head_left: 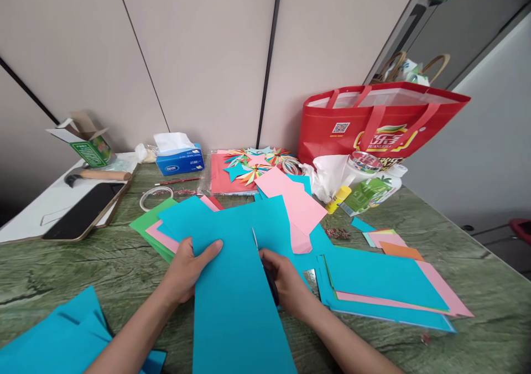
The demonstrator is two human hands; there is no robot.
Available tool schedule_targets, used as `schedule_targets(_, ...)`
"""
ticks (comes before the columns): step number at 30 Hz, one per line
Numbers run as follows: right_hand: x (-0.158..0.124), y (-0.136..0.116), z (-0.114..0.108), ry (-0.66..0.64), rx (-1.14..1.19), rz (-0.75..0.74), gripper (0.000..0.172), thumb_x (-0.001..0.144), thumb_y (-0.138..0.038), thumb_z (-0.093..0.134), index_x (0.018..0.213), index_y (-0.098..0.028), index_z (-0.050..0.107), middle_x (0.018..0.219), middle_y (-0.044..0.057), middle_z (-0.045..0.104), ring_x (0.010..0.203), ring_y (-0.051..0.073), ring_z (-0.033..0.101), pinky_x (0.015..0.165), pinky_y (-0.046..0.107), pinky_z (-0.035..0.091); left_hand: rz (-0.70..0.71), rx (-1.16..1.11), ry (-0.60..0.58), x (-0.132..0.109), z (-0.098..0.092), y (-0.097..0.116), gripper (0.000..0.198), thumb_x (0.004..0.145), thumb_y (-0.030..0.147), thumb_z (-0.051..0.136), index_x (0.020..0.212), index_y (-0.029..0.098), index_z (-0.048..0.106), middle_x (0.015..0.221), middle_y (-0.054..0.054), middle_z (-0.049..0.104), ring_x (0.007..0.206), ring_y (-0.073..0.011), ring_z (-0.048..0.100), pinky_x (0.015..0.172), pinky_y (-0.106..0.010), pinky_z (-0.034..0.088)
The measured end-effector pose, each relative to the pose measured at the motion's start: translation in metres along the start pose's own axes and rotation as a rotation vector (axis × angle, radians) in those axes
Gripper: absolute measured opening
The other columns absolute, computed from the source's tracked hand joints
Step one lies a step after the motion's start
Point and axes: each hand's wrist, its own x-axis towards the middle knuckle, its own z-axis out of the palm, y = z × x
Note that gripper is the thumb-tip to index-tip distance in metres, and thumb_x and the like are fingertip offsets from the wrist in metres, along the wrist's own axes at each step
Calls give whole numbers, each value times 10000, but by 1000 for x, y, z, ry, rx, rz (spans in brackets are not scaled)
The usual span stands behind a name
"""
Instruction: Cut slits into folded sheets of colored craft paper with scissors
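Note:
A large blue sheet of paper [238, 302] hangs in front of me above the table. My left hand [186, 266] grips its left edge, thumb on top and fingers underneath. In my right hand [284, 280] is a pair of scissors [271, 285] with dark handles. One thin blade shows over the sheet and the other is hidden beneath it. A cut runs up along the right part of the sheet to the blade. Behind the sheet lie green paper [155, 222] and pink paper [298, 202].
Stacked coloured paper [381, 277] lies at right, folded blue paper [58, 332] at lower left. Farther back are a tissue box [179, 161], paper stars [257, 164], a glue stick [338, 200] and a red bag [323, 128]. A phone [83, 211] and hammer [99, 175] lie at left.

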Motion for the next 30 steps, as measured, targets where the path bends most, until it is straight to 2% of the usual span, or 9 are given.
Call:
schedule_targets(4, 2, -1, 0, 5, 71, -46, 221, 667, -252, 665, 863, -174, 599, 871, 39, 660, 666, 160, 586, 544, 250, 440, -27, 40, 8, -1, 0, -4, 368, 585, 404, 704, 838, 173, 569, 777, -65, 713, 826, -322, 648, 629, -423, 555)
schedule_targets(8, 3, 2, -1, 24, 81, -67, 226, 658, -232, 673, 863, -174, 597, 847, 39, 670, 724, 183, 604, 593, 270, 457, -25, 41, 13, -1, -2, -7, 415, 575, 415, 707, 880, 175, 560, 816, -77, 712, 820, -321, 650, 636, -429, 555)
schedule_targets(15, 2, 1, -1, 18, 76, -49, 177, 668, -212, 653, 831, -174, 596, 820, 30, 669, 665, 164, 592, 598, 276, 459, -10, 20, 19, 0, -2, -7, 448, 561, 412, 717, 906, 172, 564, 846, -92, 708, 825, -326, 646, 632, -436, 557)
schedule_targets(20, 1, 0, -1, 23, 80, -34, 177, 675, -231, 644, 836, -171, 604, 831, 31, 666, 603, 140, 560, 541, 255, 438, -10, 30, -27, -1, -2, -6, 422, 592, 400, 700, 923, 180, 561, 884, -97, 702, 846, -325, 640, 644, -431, 556)
schedule_targets(30, 2, 3, 0, 54, 64, -30, 188, 648, -249, 658, 813, -173, 612, 807, 22, 666, 592, 140, 553, 506, 237, 416, -23, 40, 19, 0, -2, -7, 450, 584, 403, 706, 931, 175, 534, 865, -88, 703, 833, -320, 644, 633, -429, 560)
